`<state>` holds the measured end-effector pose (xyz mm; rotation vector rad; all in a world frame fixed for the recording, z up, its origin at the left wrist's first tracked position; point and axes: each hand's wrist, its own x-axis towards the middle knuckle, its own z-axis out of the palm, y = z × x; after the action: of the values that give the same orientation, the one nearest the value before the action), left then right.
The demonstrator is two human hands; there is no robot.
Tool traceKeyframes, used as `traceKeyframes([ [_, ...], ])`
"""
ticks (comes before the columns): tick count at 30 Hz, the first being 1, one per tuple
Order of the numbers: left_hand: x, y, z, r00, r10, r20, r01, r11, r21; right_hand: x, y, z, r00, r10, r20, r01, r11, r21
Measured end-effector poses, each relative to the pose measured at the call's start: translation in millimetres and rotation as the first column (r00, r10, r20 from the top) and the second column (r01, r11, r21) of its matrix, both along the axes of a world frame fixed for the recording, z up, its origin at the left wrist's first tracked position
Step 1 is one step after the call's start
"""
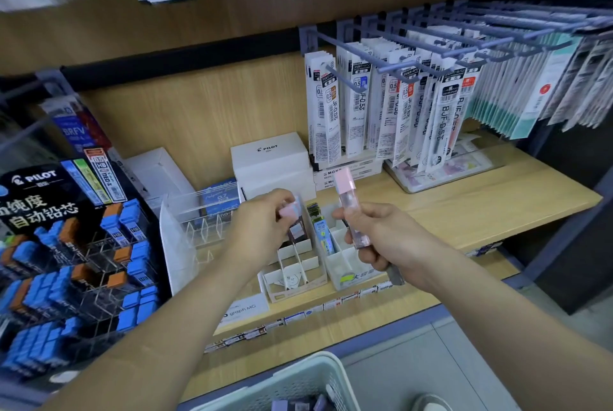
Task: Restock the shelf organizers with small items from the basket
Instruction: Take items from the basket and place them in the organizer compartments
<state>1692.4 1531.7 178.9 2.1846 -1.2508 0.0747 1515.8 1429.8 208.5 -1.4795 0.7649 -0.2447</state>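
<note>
"PILOT" on white box point(270, 158)

Wooden shelf point(497, 198) carries white divided organizers point(292, 292) directly below the left hand point(262, 225). White boxes point(272, 162) stand behind that hand. A clear organizer point(212, 228) sits to its left.

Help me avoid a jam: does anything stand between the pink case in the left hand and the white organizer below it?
Nothing visible does: the left hand holds the pink case directly over the rear of the white organizer.

Head view: faces forward and down
Nearness: close over the pale wooden shelf point(481, 205)
Lower edge: white slotted plastic basket point(292, 384)
</note>
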Motion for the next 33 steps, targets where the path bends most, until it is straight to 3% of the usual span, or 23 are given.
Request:
traceKeyframes([
  [17,8,-14,6,0.997,0.011,0.081,-0.011,1.000,0.000,-2,0,-2,1.000,0.008,-0.016,-0.008,1.000,0.003],
  [21,7,-7,13,1.000,0.006,0.005,-0.006,1.000,0.008,-1,0,-3,1.000,0.018,-0.017,-0.018,1.000,0.023],
  [23,3,-3,22,0.991,-0.028,-0.130,0.025,0.999,-0.026,0,0,-2,1.000,0.028,-0.010,-0.028,0.998,0.058],
  [25,-4,2,36,0.914,-0.109,-0.392,0.086,0.993,-0.076,0,1,0,1.000,0.031,-0.003,-0.031,0.994,0.110],
  [28,-7,12,54,0.664,-0.246,-0.706,0.211,0.968,-0.138,-1,1,3,0.998,0.067,0.011,-0.068,0.981,0.184],
  [30,-5,18,61,0.570,-0.292,-0.768,0.249,0.952,-0.177,-1,3,3,0.996,0.087,0.013,-0.088,0.972,0.216],
  [33,-2,21,63,0.501,-0.269,-0.823,0.143,0.963,-0.228,0,3,3,0.998,0.062,0.007,-0.062,0.971,0.230],
])
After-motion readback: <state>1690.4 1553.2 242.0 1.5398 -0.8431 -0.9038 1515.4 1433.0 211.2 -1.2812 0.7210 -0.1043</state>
